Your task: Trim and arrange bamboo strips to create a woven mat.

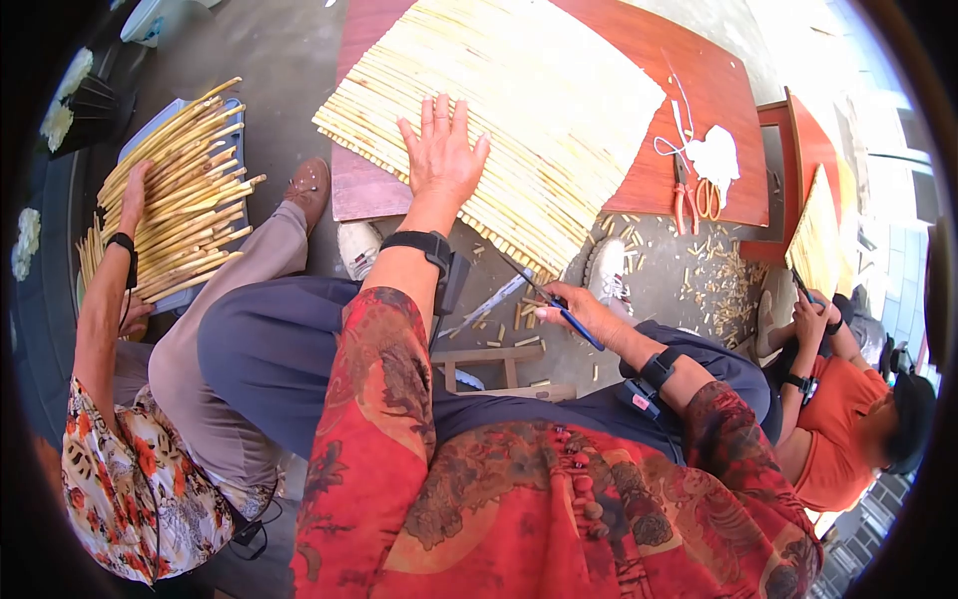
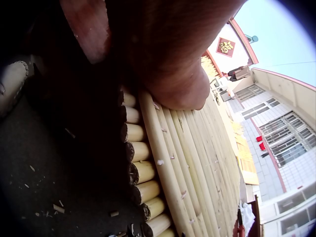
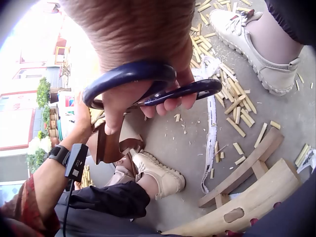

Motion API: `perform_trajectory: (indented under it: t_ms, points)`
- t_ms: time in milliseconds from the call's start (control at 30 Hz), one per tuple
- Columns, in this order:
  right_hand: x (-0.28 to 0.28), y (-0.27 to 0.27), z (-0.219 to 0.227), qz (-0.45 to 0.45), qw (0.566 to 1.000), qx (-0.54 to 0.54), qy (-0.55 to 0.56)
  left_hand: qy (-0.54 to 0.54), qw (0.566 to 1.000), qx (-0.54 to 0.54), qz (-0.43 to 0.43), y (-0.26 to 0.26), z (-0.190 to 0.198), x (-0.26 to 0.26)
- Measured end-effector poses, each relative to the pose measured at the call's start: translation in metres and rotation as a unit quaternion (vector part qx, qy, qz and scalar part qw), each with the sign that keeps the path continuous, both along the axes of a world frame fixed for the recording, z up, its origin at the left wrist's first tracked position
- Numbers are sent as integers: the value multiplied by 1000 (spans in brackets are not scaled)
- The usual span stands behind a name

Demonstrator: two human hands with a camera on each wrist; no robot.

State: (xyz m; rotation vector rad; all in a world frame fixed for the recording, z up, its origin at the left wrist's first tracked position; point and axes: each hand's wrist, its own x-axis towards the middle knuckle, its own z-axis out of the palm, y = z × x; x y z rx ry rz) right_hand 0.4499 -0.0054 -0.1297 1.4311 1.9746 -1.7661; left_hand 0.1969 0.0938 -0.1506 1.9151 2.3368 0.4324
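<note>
A mat of pale yellow stalks (image 1: 529, 100) lies on a reddish-brown table, its near corner past the table edge. My left hand (image 1: 442, 165) rests flat on the mat with its fingers spread. In the left wrist view, the heel of that hand (image 2: 177, 84) sits on the outermost stalks, beside a row of cut stalk ends (image 2: 140, 150). Close to the mat's near corner, my right hand (image 1: 591, 311) grips scissors (image 1: 581, 329) with dark blue handles. The right wrist view shows their loops (image 3: 129, 74) around the fingers and thumb; the blades are mostly hidden there.
Red-handled pliers (image 1: 685, 205), orange-handled scissors (image 1: 709, 200) and white string (image 1: 716, 158) lie on the table's right. Stalk offcuts (image 1: 723, 290) litter the floor around a wooden stool (image 3: 242, 197). One person handles stalks (image 1: 185, 200) at left; another in orange (image 1: 833, 439) sits at right.
</note>
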Motion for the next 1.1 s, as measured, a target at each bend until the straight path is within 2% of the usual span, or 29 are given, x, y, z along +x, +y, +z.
perform_trajectory:
  t_ms: [67, 200, 300, 400, 467, 567, 900, 1100]
  points:
    - [-1, 0, -3, -42, 997, -50, -40, 3, 1000, -2, 1, 0, 0, 1]
    - [-9, 10, 1, -34, 998, -55, -9, 1, 1000, -2, 1, 0, -4, 0]
    - [-10, 14, -4, -19, 996, -78, -35, -6, 998, 56, -1, 0, -7, 1]
    - [-10, 13, -6, -39, 989, -139, 25, -10, 998, 58, -1, 0, -6, 1]
    - [-13, 13, 0, -65, 970, -209, 106, -10, 999, 46, -2, 0, -4, 1]
    - [-17, 12, 0, -96, 960, -223, 139, -8, 999, 44, -3, 0, -5, 1]
    - [-15, 14, -10, -103, 952, -237, 164, -3, 999, 41, -3, 1, -4, 1]
    - [-16, 19, -20, -66, 969, -204, 123, -7, 999, 43, -2, 1, -4, 1]
